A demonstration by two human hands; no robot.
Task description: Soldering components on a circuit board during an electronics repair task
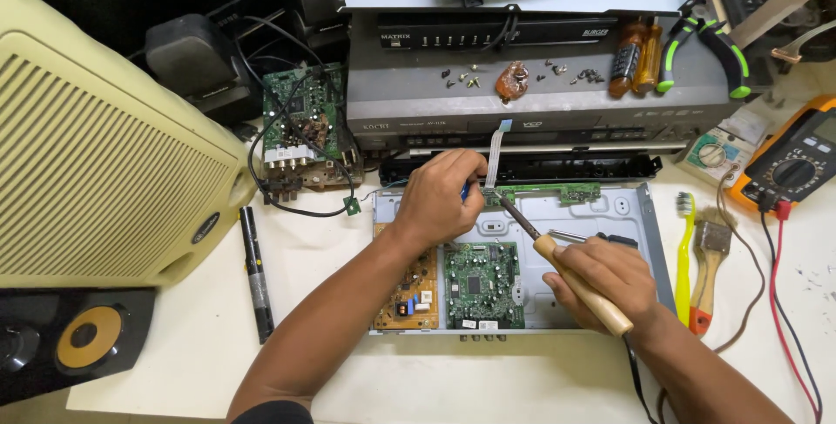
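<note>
Both hands work: my right hand (610, 280) grips a wooden-handled soldering iron (557, 259); left hand (440, 198) fingers pinch a blue tool (466, 189) at the narrow green circuit strip (549, 192).

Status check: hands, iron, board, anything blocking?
Right hand grips soldering iron, tip at narrow green board. Left hand pinches beside it. White ribbon cable close.

circuit boards (470, 283): 4 | screwdrivers (636, 58): 2 | brushes (710, 250): 2 | multimeters (797, 163): 2
</note>
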